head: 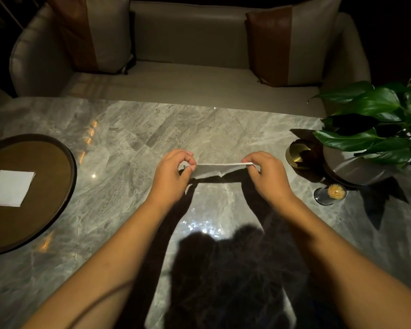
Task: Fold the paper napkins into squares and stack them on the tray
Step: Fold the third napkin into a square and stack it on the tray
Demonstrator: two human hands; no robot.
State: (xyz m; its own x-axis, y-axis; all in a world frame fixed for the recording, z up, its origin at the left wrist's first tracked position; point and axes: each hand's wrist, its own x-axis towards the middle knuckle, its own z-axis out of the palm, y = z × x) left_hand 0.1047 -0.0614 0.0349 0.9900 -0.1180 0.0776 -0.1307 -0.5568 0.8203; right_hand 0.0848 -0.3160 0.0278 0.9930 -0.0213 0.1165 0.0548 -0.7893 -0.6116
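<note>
A white paper napkin (220,165) hangs above the middle of the marble table, seen almost edge-on as a thin white strip. My left hand (173,173) pinches its left end and my right hand (263,173) pinches its right end, holding it taut between them. At the far left lies a round brown tray (57,176) with a dark rim. One folded white square napkin (11,188) rests flat on it.
A potted green plant (375,129) stands at the right edge, with a gold round container (297,154) beside it and a small glass of toothpicks (331,193) in front. A beige sofa with cushions (190,55) runs behind the marble table (133,143).
</note>
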